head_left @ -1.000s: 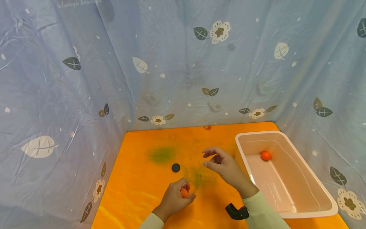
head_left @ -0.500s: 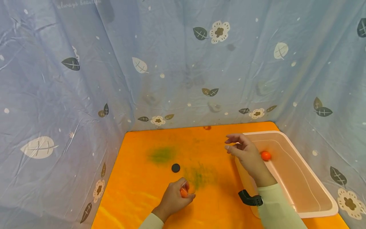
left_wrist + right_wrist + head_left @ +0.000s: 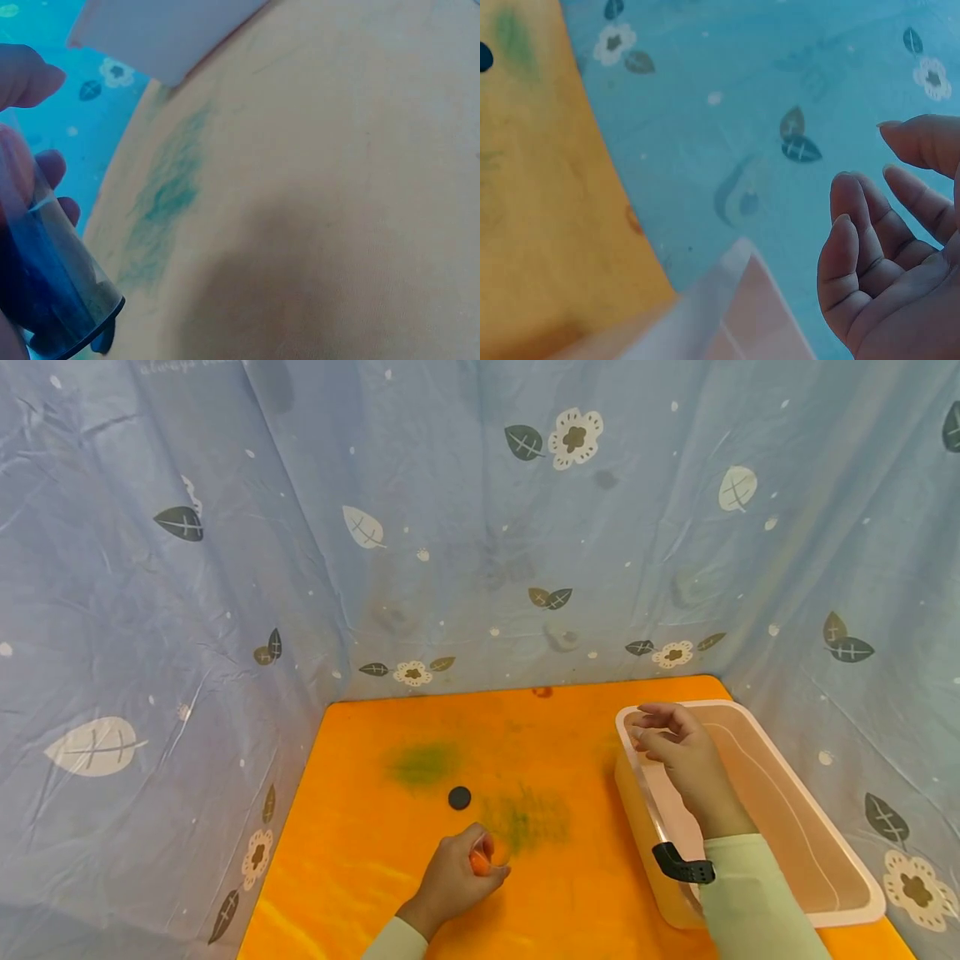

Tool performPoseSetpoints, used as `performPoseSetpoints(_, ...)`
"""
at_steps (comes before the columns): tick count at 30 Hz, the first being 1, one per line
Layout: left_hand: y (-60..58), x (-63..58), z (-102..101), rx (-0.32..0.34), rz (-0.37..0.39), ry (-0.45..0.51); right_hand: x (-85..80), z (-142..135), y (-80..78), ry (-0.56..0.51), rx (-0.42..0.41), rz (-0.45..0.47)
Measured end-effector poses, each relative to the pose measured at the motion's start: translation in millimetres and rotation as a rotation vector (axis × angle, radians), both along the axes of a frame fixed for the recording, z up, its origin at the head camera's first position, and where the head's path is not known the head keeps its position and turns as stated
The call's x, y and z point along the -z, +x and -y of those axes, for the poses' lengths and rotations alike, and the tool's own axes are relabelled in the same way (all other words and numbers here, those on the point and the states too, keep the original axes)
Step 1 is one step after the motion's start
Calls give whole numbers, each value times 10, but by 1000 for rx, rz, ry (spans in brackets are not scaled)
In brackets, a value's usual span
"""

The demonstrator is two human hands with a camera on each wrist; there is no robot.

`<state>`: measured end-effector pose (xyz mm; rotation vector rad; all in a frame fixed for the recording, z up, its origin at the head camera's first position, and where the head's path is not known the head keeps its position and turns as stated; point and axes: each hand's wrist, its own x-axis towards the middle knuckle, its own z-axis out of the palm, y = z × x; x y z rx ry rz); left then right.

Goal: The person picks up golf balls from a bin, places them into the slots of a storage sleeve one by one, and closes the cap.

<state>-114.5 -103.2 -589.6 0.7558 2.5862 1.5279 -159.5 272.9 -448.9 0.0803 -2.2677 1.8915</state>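
My left hand [image 3: 453,878] grips a clear cup-like container [image 3: 79,274] low over the table. An orange ball or fruit [image 3: 480,862] shows inside it, between thumb and fingers. My right hand [image 3: 686,756] hovers over the near-left part of a pale pink plastic bin [image 3: 817,814]. Its fingers are loosely bent, and the right wrist view shows nothing in them. A small black disc [image 3: 460,797] lies flat on the table beyond the left hand. The orange ball in the bin is hidden behind the right hand.
An orange table [image 3: 360,860] with green smudges [image 3: 423,764] lies under both hands. The bin takes up its right side, its raised rim standing above the tabletop. A blue patterned curtain [image 3: 465,527] encloses the back and sides.
My right hand has moved right, from over the table to above the bin, covering the ball there. The left hand still holds the clear container in nearly the same place.
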Motion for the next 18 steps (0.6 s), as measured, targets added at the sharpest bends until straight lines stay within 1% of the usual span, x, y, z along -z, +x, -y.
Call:
performPoseSetpoints(6, -4, -13, 13, -6, -6, 7, 66, -163, -21, 21, 55, 22)
performPoseSetpoints(10, -4, -25, 17, -6, -13, 9, 102, -266, -34, 19, 82, 76)
performPoseSetpoints(13, -4, -28, 8, 4, -21, 15, 123, -335, -31, 10, 111, 110)
performPoseSetpoints(18, 3, -36, -1, 12, -22, 21, 169, -448, -14, -29, 141, 121)
